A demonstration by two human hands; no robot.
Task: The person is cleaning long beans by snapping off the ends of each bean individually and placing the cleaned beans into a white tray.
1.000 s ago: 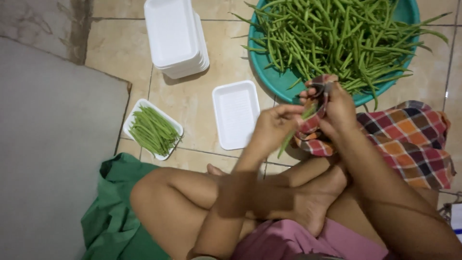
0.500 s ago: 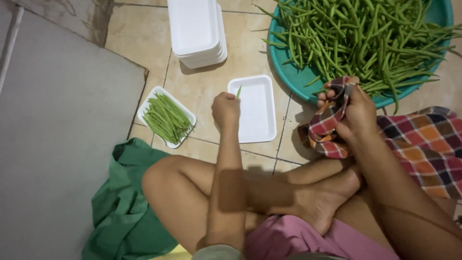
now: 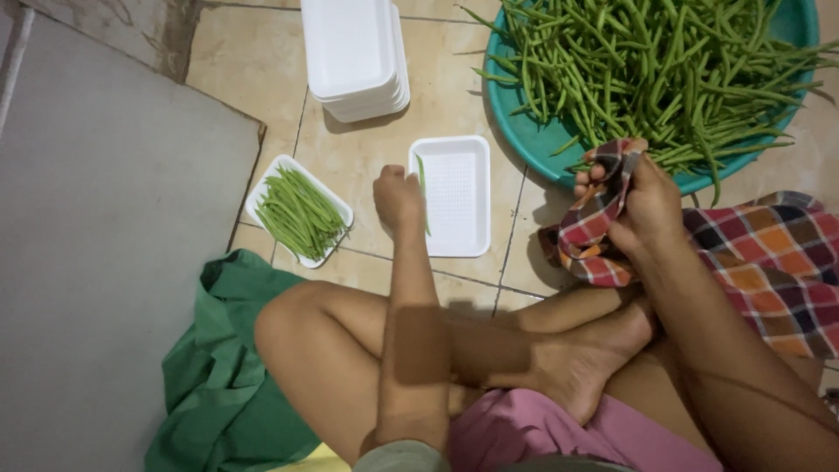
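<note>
My left hand (image 3: 398, 199) is closed around a single green bean (image 3: 422, 188) and holds it over the left side of an otherwise bare white foam tray (image 3: 459, 210) on the tiled floor. My right hand (image 3: 636, 197) grips a fold of a red, orange and blue checked cloth (image 3: 769, 253) at the rim of a teal basin (image 3: 524, 131). The basin is heaped with long green beans (image 3: 664, 61). Further left a second white foam tray (image 3: 262, 188) holds a neat bundle of beans (image 3: 299, 214).
A stack of white foam trays (image 3: 354, 52) stands at the top middle. A grey mat (image 3: 105, 245) covers the floor on the left, with a green cloth (image 3: 223, 376) crumpled beside my crossed legs (image 3: 489, 350).
My left hand has left the right hand by the basin and carried one bean leftward to the bare tray. My right hand stays on the checked cloth.
</note>
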